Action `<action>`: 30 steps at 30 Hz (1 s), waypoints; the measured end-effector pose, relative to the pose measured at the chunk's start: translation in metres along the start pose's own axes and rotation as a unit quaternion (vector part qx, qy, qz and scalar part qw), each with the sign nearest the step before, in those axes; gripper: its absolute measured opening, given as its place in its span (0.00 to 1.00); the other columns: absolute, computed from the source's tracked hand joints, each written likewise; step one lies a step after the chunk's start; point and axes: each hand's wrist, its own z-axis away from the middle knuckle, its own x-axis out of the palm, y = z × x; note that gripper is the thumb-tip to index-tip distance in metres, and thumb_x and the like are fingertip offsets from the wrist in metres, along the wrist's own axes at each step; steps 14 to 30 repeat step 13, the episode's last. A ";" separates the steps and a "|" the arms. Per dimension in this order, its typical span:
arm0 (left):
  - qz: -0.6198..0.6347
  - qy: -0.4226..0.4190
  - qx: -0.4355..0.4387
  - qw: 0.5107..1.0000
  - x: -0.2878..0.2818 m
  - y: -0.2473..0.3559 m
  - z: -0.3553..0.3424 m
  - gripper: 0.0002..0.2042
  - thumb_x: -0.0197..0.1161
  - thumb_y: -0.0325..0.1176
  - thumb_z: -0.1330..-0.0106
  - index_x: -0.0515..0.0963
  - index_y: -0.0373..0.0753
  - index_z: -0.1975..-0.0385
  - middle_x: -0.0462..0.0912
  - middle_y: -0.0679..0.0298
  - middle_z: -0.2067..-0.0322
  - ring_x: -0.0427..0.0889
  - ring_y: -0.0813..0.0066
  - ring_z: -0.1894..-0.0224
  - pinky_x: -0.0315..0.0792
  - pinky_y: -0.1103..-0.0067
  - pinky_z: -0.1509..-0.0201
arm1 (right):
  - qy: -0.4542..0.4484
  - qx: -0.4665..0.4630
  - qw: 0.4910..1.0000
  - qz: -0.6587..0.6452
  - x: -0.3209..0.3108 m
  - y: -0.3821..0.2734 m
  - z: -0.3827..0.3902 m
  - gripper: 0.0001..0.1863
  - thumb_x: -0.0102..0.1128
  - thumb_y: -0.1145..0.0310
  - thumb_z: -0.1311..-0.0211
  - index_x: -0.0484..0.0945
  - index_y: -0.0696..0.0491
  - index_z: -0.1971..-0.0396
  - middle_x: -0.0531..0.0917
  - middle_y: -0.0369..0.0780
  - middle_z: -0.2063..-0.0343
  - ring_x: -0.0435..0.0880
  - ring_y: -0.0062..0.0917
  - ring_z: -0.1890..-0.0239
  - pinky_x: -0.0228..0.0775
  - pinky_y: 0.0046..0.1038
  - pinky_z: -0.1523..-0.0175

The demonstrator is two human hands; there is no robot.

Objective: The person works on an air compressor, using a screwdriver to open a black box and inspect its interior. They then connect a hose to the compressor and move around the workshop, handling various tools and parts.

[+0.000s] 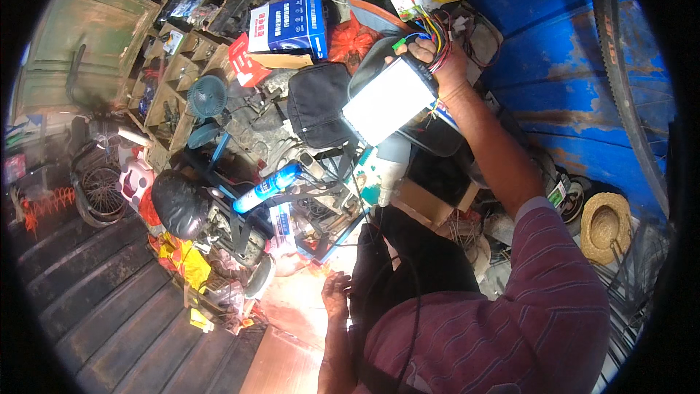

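My right hand [450, 73] is raised at the upper middle, closed round the top end of a wired controller box [388, 102]. The box's broad face is washed out to white by sunlight, and one edge looks ribbed. A bundle of coloured wires [439, 33] comes out beside my fingers, with a small green plug [399, 44] near them. Low down, my left hand [336, 294] rests by my leg with its fingers loosely apart, holding nothing. Just behind the controller box are a black fabric bag [319, 106] and a grey power tool [394, 160].
A blue and white carton [295, 25] sits at the back beside a red bag [354, 42]. Nearer lie a blue spray can [266, 188] and a black-wrapped bundle [179, 204]. A small fan [207, 96] stands left. At right are a straw hat [605, 228] and a blue wall [554, 66].
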 end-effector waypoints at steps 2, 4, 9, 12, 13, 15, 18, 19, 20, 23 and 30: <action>-0.001 0.006 -0.016 1.000 0.001 0.002 0.000 0.15 0.64 0.39 0.26 0.78 0.35 0.48 0.86 0.56 0.60 0.87 0.66 0.63 0.79 0.77 0.64 | -0.002 -0.098 0.987 0.128 -0.007 -0.005 -0.007 0.10 0.49 0.70 0.28 0.77 0.57 0.56 0.84 0.43 0.60 0.85 0.32 0.54 0.78 0.39 0.42; -0.002 0.014 -0.019 1.000 0.002 0.004 0.002 0.15 0.64 0.39 0.26 0.78 0.35 0.48 0.86 0.56 0.60 0.87 0.66 0.63 0.79 0.77 0.64 | 0.010 -0.146 0.981 0.127 -0.007 -0.013 -0.010 0.08 0.51 0.72 0.29 0.77 0.57 0.57 0.85 0.42 0.61 0.86 0.31 0.55 0.78 0.37 0.42; -0.017 0.032 -0.009 0.999 -0.001 0.001 0.007 0.16 0.65 0.41 0.27 0.79 0.37 0.49 0.86 0.56 0.60 0.87 0.65 0.63 0.79 0.75 0.63 | 0.044 -0.167 0.983 0.058 -0.012 -0.064 -0.017 0.08 0.52 0.71 0.29 0.77 0.55 0.56 0.83 0.41 0.64 0.85 0.30 0.57 0.78 0.36 0.48; -0.003 0.027 -0.031 0.999 -0.005 -0.004 0.003 0.17 0.68 0.42 0.29 0.79 0.38 0.49 0.86 0.56 0.60 0.88 0.64 0.63 0.80 0.72 0.62 | -0.030 -0.053 0.972 -0.225 -0.003 -0.051 -0.007 0.08 0.57 0.73 0.31 0.76 0.51 0.54 0.81 0.41 0.67 0.83 0.32 0.60 0.76 0.42 0.50; -0.003 0.029 -0.031 0.999 -0.007 -0.003 0.003 0.17 0.68 0.42 0.29 0.79 0.38 0.49 0.86 0.56 0.60 0.88 0.64 0.63 0.80 0.72 0.62 | -0.030 -0.053 0.972 -0.227 -0.001 -0.051 -0.007 0.08 0.57 0.73 0.31 0.76 0.51 0.54 0.81 0.41 0.67 0.83 0.32 0.60 0.76 0.42 0.50; -0.003 0.029 -0.031 0.999 -0.007 -0.003 0.003 0.17 0.68 0.42 0.29 0.79 0.38 0.49 0.86 0.56 0.60 0.88 0.64 0.63 0.80 0.72 0.62 | -0.030 -0.053 0.972 -0.227 -0.001 -0.051 -0.007 0.08 0.57 0.73 0.31 0.76 0.51 0.54 0.81 0.41 0.67 0.83 0.32 0.60 0.76 0.42 0.50; -0.003 0.029 -0.031 0.999 -0.007 -0.003 0.003 0.17 0.68 0.42 0.29 0.79 0.38 0.49 0.86 0.56 0.60 0.88 0.64 0.63 0.80 0.72 0.62 | -0.030 -0.053 0.972 -0.227 -0.001 -0.051 -0.007 0.08 0.57 0.73 0.31 0.76 0.51 0.54 0.81 0.41 0.67 0.83 0.32 0.60 0.76 0.42 0.50; -0.003 0.029 -0.031 0.999 -0.007 -0.003 0.003 0.17 0.68 0.42 0.29 0.79 0.38 0.49 0.86 0.56 0.60 0.88 0.64 0.63 0.80 0.72 0.62 | -0.030 -0.053 0.972 -0.227 -0.001 -0.051 -0.007 0.08 0.57 0.73 0.31 0.76 0.51 0.54 0.81 0.41 0.67 0.83 0.32 0.60 0.76 0.42 0.50; -0.003 0.029 -0.031 0.999 -0.007 -0.003 0.003 0.17 0.68 0.42 0.29 0.79 0.38 0.49 0.86 0.56 0.60 0.88 0.64 0.63 0.80 0.72 0.62 | -0.030 -0.053 0.972 -0.227 -0.001 -0.051 -0.007 0.08 0.57 0.73 0.31 0.76 0.51 0.54 0.81 0.41 0.67 0.83 0.32 0.60 0.76 0.42 0.50; -0.003 0.029 -0.031 0.999 -0.007 -0.003 0.003 0.17 0.68 0.42 0.29 0.79 0.38 0.49 0.86 0.56 0.60 0.88 0.64 0.63 0.80 0.72 0.62 | -0.030 -0.053 0.972 -0.227 -0.001 -0.051 -0.007 0.08 0.57 0.73 0.31 0.76 0.51 0.54 0.81 0.41 0.67 0.83 0.32 0.60 0.76 0.42 0.50; -0.003 0.029 -0.031 0.999 -0.007 -0.003 0.003 0.17 0.68 0.42 0.29 0.79 0.38 0.49 0.86 0.56 0.60 0.88 0.64 0.63 0.80 0.72 0.62 | -0.030 -0.053 0.972 -0.227 -0.001 -0.051 -0.007 0.08 0.57 0.73 0.31 0.76 0.51 0.54 0.81 0.41 0.67 0.83 0.32 0.60 0.76 0.42 0.50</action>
